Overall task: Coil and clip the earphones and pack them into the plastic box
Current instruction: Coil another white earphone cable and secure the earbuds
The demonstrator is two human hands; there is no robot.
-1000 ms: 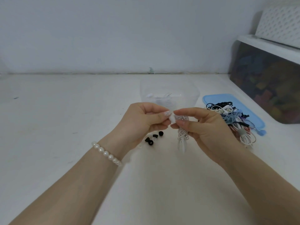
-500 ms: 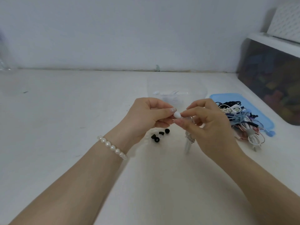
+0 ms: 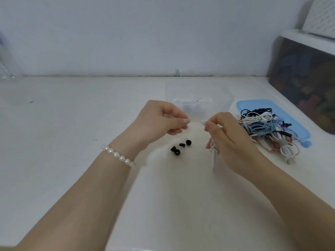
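My right hand [image 3: 233, 140] grips a coiled white earphone bundle [image 3: 214, 155] that hangs below its fingers, and its fingertips pinch the white earbud at the top. My left hand [image 3: 159, 122] is a short gap to the left, thumb pressed to forefinger on what looks like a small pale ear tip, mostly hidden. The clear plastic box [image 3: 229, 100] stands just behind both hands with something white inside. A tangled pile of earphones [image 3: 268, 127] in white, blue, black and red lies to the right.
The pile rests on a blue lid [image 3: 253, 105]. Three black ear tips [image 3: 175, 151] and a clear one lie on the white table below my left hand. A dark storage bin [image 3: 304, 84] stands at the far right against the wall.
My hands were pinched together on the earbud; they have now drawn apart, the left moving left. The view has shifted slightly.
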